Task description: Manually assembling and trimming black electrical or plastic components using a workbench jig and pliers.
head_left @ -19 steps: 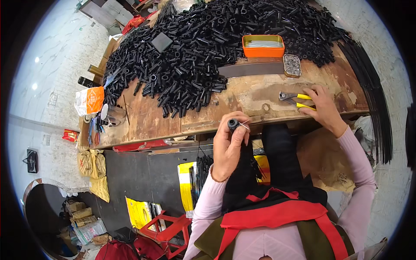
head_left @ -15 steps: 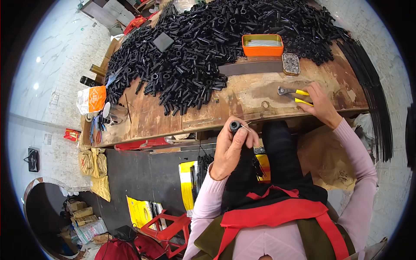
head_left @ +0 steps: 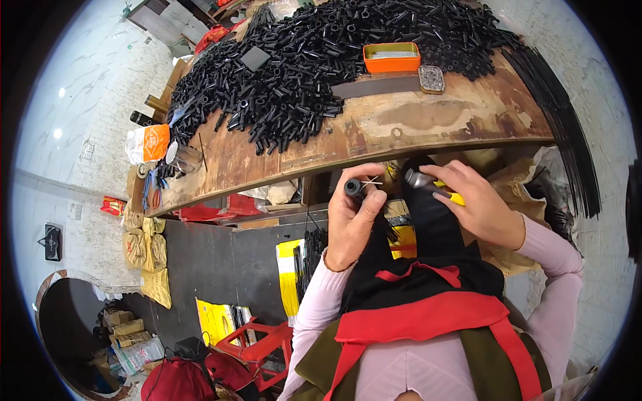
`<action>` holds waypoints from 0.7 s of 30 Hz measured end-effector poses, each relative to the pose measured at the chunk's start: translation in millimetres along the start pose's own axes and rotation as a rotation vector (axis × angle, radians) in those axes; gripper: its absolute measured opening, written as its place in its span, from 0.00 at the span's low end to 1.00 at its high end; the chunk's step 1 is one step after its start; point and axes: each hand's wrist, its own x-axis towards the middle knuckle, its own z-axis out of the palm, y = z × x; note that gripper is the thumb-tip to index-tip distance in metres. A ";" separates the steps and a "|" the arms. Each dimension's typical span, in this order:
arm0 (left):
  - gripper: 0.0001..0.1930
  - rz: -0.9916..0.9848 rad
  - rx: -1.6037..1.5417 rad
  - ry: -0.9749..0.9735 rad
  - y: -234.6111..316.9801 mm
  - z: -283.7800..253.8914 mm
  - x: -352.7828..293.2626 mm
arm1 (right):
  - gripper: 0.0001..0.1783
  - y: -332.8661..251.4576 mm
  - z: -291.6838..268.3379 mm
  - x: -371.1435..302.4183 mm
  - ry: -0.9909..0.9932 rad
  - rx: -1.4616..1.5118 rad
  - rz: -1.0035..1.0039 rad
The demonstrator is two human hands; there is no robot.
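Observation:
My left hand (head_left: 351, 230) is closed around a short black tube (head_left: 352, 188) in front of the bench's edge, its open end facing up. Thin pale metal pins (head_left: 373, 181) cross beside the tube, near my fingertips. Just to the right, my right hand (head_left: 483, 208) grips end-cutting pliers with yellow handles (head_left: 457, 198). Their metal head points left toward the tube, with a gap between the two. Both hands are above my lap, and part of the pliers is blurred.
The wooden bench (head_left: 374, 130) carries a large heap of black tubes (head_left: 287, 87). An orange box (head_left: 392, 65) of thin pins and a small square dish (head_left: 431, 79) of tiny metal pieces stand there. Long black rods (head_left: 562, 120) hang over the right end. A red stool (head_left: 257, 351) stands lower left.
My right hand has brought the pliers off the bench, left and down, close to my left hand. The left hand still holds the tube; the pins beside it now cross.

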 end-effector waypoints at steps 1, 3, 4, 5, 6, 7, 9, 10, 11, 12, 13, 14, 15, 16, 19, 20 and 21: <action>0.15 -0.001 -0.001 0.000 -1.3 0.7 -3.5 | 0.27 -10.7 -1.7 -0.1 0.047 -0.216 -0.098; 0.17 0.036 0.033 -0.028 -5.9 1.8 -9.8 | 0.33 -19.9 -0.9 -0.3 0.035 -0.276 -0.109; 0.17 0.040 0.055 -0.032 -6.1 2.9 -12.3 | 0.33 -21.1 0.8 -0.6 0.068 -0.336 -0.134; 0.17 0.039 0.051 -0.037 -4.8 4.3 -14.0 | 0.33 -21.9 1.9 -1.6 0.102 -0.397 -0.157; 0.16 0.039 0.065 -0.045 -2.4 5.8 -15.5 | 0.33 -22.6 2.5 -2.4 0.103 -0.400 -0.152; 0.16 0.040 0.080 -0.052 -1.3 7.1 -16.7 | 0.33 -23.1 3.0 -3.2 0.098 -0.407 -0.152; 0.16 0.048 0.089 -0.056 -2.0 8.8 -18.9 | 0.33 -25.6 3.4 -4.3 0.090 -0.415 -0.154; 0.16 0.057 0.100 -0.059 -2.6 9.6 -19.5 | 0.33 -27.2 3.0 -4.6 0.098 -0.410 -0.154; 0.16 0.056 0.099 -0.057 -2.5 10.0 -20.2 | 0.33 -28.5 3.4 -4.6 0.105 -0.403 -0.156; 0.16 0.055 0.105 -0.058 -2.0 10.6 -20.6 | 0.33 -29.3 3.9 -4.5 0.102 -0.403 -0.157; 0.16 0.053 0.111 -0.058 -1.3 10.7 -21.3 | 0.33 -29.9 4.5 -4.3 0.110 -0.419 -0.162; 0.16 0.055 0.111 -0.057 -1.1 11.3 -22.0 | 0.33 -29.1 4.5 -4.4 0.121 -0.436 -0.167; 0.17 0.028 0.098 -0.056 -0.8 11.9 -23.2 | 0.33 -27.5 4.7 -4.7 0.121 -0.436 -0.169; 0.18 0.001 0.084 -0.054 -0.2 12.5 -24.1 | 0.32 -25.1 5.0 -5.1 0.138 -0.465 -0.156; 0.22 -0.016 0.166 -0.103 8.4 15.0 -23.9 | 0.30 -16.8 -1.1 4.1 0.182 -0.499 -0.173; 0.24 0.025 0.185 -0.127 8.4 15.7 -22.7 | 0.29 -14.1 -3.1 6.7 0.212 -0.503 -0.201; 0.24 0.025 0.183 -0.129 8.9 14.6 -22.5 | 0.29 -12.4 -1.2 6.4 0.212 -0.505 -0.199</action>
